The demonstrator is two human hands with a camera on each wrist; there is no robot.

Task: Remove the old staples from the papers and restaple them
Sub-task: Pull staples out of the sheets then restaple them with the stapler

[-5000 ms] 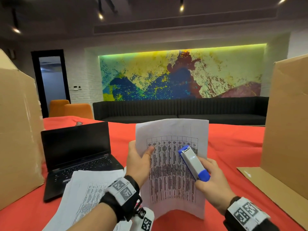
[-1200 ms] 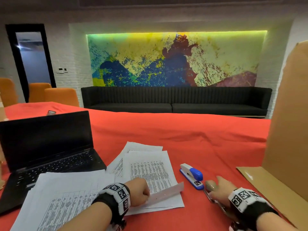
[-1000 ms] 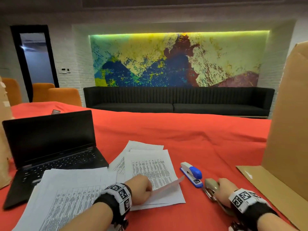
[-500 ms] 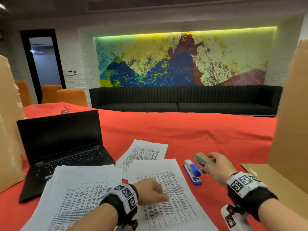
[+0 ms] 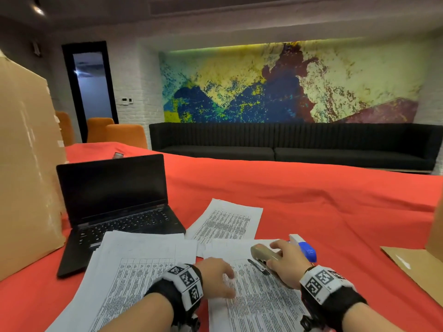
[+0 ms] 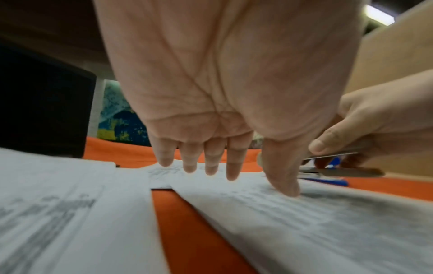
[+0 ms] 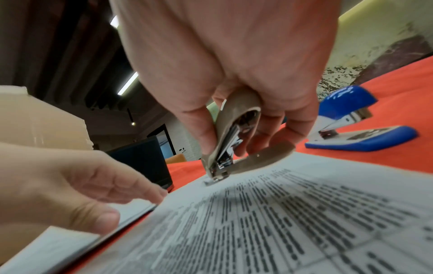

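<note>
Red-clothed table point(image 5: 311, 207) bears printed papers point(image 5: 259, 295), right hand point(image 5: 285, 262) gripping staple remover point(image 7: 234, 133).

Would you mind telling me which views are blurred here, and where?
Head view: mostly sharp, left hand smeared. Left wrist view: white printed sheets blur near the lens. Right wrist view: grey metal staple remover is crisp in the right hand, while the table print smears.

An open black laptop point(image 5: 115, 207) sits beside a cardboard box point(image 5: 26, 168).
</note>
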